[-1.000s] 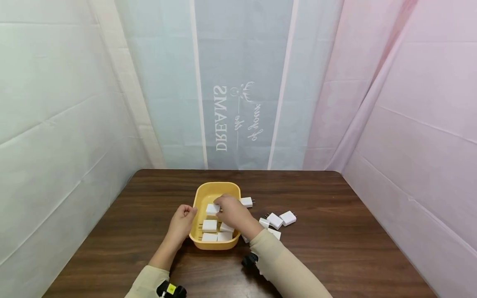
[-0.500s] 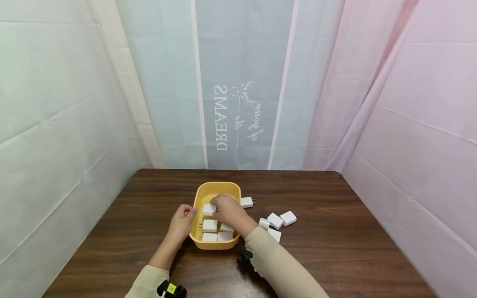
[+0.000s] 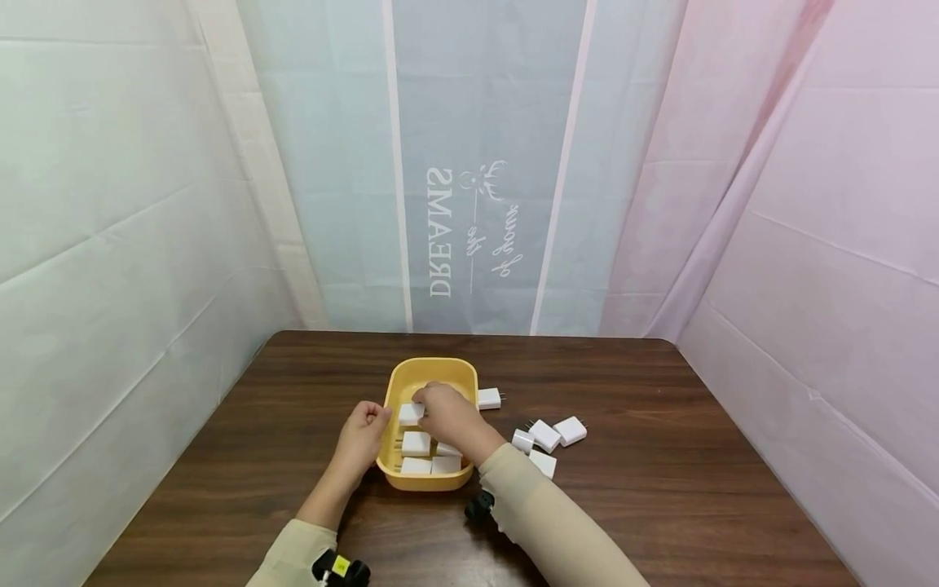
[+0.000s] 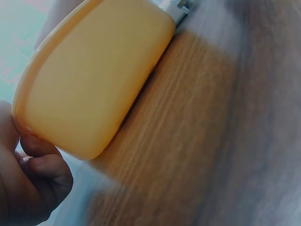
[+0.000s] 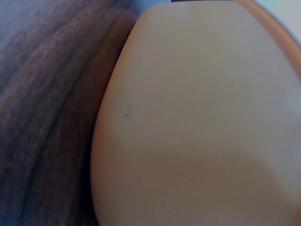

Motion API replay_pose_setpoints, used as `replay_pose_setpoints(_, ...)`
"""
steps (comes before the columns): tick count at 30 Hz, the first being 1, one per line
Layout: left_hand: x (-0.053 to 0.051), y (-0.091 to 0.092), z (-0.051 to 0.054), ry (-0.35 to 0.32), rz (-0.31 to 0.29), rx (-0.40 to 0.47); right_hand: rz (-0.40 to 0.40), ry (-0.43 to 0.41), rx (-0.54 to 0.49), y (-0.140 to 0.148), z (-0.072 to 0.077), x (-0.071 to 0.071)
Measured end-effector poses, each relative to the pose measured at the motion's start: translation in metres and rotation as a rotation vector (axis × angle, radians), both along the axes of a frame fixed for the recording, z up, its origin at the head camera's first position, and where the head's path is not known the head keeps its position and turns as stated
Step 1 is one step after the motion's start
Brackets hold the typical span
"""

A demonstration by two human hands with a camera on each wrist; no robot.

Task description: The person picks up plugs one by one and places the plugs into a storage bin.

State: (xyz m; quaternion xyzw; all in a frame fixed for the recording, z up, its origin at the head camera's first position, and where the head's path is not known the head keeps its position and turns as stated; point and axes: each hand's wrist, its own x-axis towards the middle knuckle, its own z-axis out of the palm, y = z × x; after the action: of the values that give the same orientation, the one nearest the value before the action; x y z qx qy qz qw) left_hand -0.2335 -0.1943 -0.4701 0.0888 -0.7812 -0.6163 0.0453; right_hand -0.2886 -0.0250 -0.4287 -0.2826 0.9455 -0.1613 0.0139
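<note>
A yellow bin [image 3: 427, 483] stands on the table with several white plug adapters [image 3: 416, 444] in its near half. My left hand [image 3: 359, 439] pinches the bin's left rim; in the left wrist view that hand [image 4: 33, 174] has its fingers curled at the edge of the bin [image 4: 94, 75]. Inside the bin, my right hand [image 3: 453, 417] grips a white adapter [image 3: 411, 414] at its right end, above the others. The right wrist view shows the outer wall of the bin [image 5: 197, 103] and no part of that hand.
Right of the bin lie several loose white adapters [image 3: 544, 435], with one [image 3: 489, 399] close against its right wall. The brown wooden table [image 3: 675, 489] reaches back to a hanging cloth [image 3: 499, 98], and pale cloths hang at both sides.
My right hand has moved slightly left inside the bin, carrying the adapter toward the left wall. My left hand has stayed at the rim.
</note>
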Motion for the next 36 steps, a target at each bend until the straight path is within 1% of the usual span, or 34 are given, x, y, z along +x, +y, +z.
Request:
replay_pose_setpoints(5, 0.0000, -0.0001, -0.0003, -0.006, -0.001, 0.001, -0.001, -0.006, 0.010, -0.0009, -0.0010, 0.0006)
replay_pose_setpoints(13, 0.0003, 0.0001, 0.0005, -0.008, 0.006, -0.005, -0.004, -0.038, 0.020, -0.0015, -0.0023, 0.0018)
replay_pose_setpoints(27, -0.0014, -0.0001, -0.0015, 0.007, 0.005, -0.013, 0.006, -0.025, 0.034, 0.0001, -0.0055, 0.0012)
replay_pose_setpoints(36, -0.0011, 0.0002, -0.0012, 0.002, 0.007, -0.017, 0.008, -0.019, 0.050, -0.0006, -0.0076, -0.0010)
